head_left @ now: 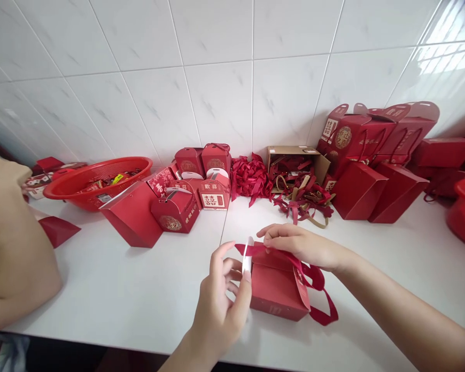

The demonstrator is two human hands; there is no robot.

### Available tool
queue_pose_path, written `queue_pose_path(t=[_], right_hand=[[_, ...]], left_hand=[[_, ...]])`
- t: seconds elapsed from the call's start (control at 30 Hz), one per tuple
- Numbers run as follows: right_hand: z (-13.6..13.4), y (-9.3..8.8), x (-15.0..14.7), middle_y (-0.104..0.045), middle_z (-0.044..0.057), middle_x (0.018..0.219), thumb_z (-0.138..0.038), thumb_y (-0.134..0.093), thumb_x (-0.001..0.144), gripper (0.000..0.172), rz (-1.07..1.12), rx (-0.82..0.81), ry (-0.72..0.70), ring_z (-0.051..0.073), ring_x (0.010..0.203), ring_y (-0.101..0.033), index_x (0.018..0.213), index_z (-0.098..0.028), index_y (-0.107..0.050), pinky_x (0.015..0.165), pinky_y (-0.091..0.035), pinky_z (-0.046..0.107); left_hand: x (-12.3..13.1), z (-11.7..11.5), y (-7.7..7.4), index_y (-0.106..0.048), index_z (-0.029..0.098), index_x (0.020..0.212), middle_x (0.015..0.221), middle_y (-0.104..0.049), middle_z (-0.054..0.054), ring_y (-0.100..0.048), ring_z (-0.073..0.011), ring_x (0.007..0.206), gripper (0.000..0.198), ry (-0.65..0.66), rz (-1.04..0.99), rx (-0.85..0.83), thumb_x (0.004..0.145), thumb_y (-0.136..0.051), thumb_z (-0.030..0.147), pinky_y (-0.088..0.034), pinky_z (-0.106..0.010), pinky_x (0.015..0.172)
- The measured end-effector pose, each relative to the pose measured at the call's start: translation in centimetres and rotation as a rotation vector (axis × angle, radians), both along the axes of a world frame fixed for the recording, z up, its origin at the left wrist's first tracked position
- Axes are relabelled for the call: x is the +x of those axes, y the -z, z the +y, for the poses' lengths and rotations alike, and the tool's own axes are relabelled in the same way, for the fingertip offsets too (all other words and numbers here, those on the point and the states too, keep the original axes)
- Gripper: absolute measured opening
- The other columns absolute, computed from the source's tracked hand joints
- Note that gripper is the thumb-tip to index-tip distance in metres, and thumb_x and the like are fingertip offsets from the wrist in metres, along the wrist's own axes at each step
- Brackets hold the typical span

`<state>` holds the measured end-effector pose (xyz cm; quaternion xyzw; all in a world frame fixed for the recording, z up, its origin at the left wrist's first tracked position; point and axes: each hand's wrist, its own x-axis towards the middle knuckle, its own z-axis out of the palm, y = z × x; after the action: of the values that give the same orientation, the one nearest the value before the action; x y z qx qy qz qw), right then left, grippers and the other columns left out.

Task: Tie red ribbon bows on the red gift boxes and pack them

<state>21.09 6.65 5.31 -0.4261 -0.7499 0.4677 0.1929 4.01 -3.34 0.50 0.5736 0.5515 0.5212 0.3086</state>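
Observation:
A red paper gift box (277, 289) lies on the white table in front of me, its top side open toward me. My left hand (227, 289) is at its left end, thumb and fingers around an upright flap (247, 258) with a white inner face. A dark red ribbon (313, 279) passes by that flap, runs across the box and loops down at its right side. My right hand (290, 243) is above the far edge of the box, thumb and fingertips pinching the ribbon near the flap. The box's far side is partly hidden behind my right hand.
A pile of red ribbons (251, 178) and a cardboard box (294, 155) spilling ribbons stand by the wall. Finished-looking red boxes (176, 212) and a red basket (96, 178) are left; tall red boxes (360, 191) are right. Another person's arm (19, 248) rests at far left.

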Motion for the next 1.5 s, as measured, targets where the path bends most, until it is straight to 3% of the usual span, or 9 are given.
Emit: queue_pose_path(t=[0.13,0.33,0.57,0.77,0.97,1.07,1.2,1.33,1.5], right_hand=[[-0.7,-0.6,0.3,-0.058,0.003,0.124,-0.036,-0.049,0.088,0.020,-0.118,0.055,-0.117,0.024,0.121,-0.048,0.082,-0.023,-0.062,0.100,-0.038,0.035],[-1.1,-0.6,0.7,-0.060,0.005,0.118,-0.034,-0.046,0.089,0.020,-0.120,0.158,-0.126,0.024,0.119,-0.050,0.082,-0.022,-0.060,0.097,-0.040,0.034],[-1.1,-0.6,0.4,-0.060,0.006,0.120,-0.033,-0.046,0.089,0.021,-0.144,0.178,-0.124,0.026,0.117,-0.051,0.080,-0.021,-0.061,0.094,-0.042,0.038],[-1.1,-0.8,0.7,-0.058,0.005,0.127,-0.034,-0.049,0.088,0.020,-0.107,0.157,-0.109,0.026,0.119,-0.051,0.082,-0.021,-0.064,0.097,-0.042,0.037],[-2.3,-0.4,5.0,-0.053,0.003,0.136,-0.058,-0.045,0.089,0.044,0.053,0.088,0.195,0.026,0.128,-0.044,0.118,-0.028,-0.060,0.105,-0.037,0.038],[-3.5,0.6,7.6,-0.056,0.004,0.130,-0.059,-0.047,0.089,0.043,0.031,0.082,0.248,0.025,0.120,-0.050,0.116,-0.028,-0.059,0.099,-0.042,0.036],[-4.9,2.3,8.4,-0.063,0.005,0.111,-0.053,-0.055,0.087,0.034,0.033,0.056,0.125,0.020,0.103,-0.057,0.102,-0.022,-0.060,0.095,-0.044,0.034],[-5.5,3.7,7.3,-0.062,0.003,0.090,-0.047,-0.058,0.086,0.029,0.149,-0.025,0.059,0.017,0.085,-0.058,0.088,-0.018,-0.059,0.081,-0.048,0.031],[-5.3,4.8,7.0,-0.057,0.001,0.074,-0.050,-0.049,0.091,0.034,0.323,-0.171,0.155,0.013,0.069,-0.052,0.086,-0.017,-0.057,0.066,-0.043,0.028]], left_hand=[[-0.3,-0.3,0.5,-0.041,0.028,0.134,0.107,-0.063,-0.007,-0.062,-0.0151,0.077,0.046,0.102,0.026,0.020,0.089,-0.052,0.030,-0.053,-0.023,0.060],[-1.5,-0.2,1.0,-0.059,0.027,0.125,0.122,-0.064,-0.010,-0.062,-0.0281,0.106,0.042,0.109,0.001,0.011,0.085,-0.060,0.038,-0.055,-0.029,0.075],[-2.4,2.8,-1.3,-0.055,0.020,0.080,0.079,-0.059,-0.004,-0.058,-0.0194,0.078,0.045,0.195,-0.048,-0.239,0.090,-0.038,0.060,-0.046,-0.026,0.060],[-2.2,3.8,-2.5,-0.048,0.020,0.069,0.065,-0.045,0.002,-0.045,-0.0134,0.063,0.036,0.287,0.129,-0.240,0.088,-0.047,0.051,-0.037,-0.023,0.057],[-9.0,5.0,-1.0,-0.047,0.021,0.060,0.063,-0.055,-0.002,-0.054,-0.0207,0.061,0.020,-0.031,0.935,-0.468,0.077,-0.050,0.032,-0.035,-0.029,0.055],[-11.8,5.7,-0.6,-0.051,0.021,0.065,0.079,-0.062,-0.011,-0.059,-0.0325,0.078,0.009,-0.226,1.097,-0.497,0.070,-0.054,0.028,-0.039,-0.036,0.061],[-9.2,5.6,-1.0,-0.055,0.022,0.089,0.101,-0.062,-0.008,-0.055,-0.0276,0.101,0.026,-0.003,0.699,-0.183,0.085,-0.046,0.045,-0.045,-0.035,0.081],[-3.6,5.1,-1.6,-0.055,0.021,0.087,0.083,-0.057,-0.002,-0.054,-0.0164,0.076,0.036,0.395,0.162,-0.320,0.090,-0.041,0.055,-0.044,-0.026,0.069],[-1.5,5.3,-1.3,-0.050,0.018,0.069,0.064,-0.043,0.004,-0.036,-0.0085,0.053,0.038,0.487,-0.079,-0.491,0.083,-0.057,0.052,-0.029,-0.020,0.049]])
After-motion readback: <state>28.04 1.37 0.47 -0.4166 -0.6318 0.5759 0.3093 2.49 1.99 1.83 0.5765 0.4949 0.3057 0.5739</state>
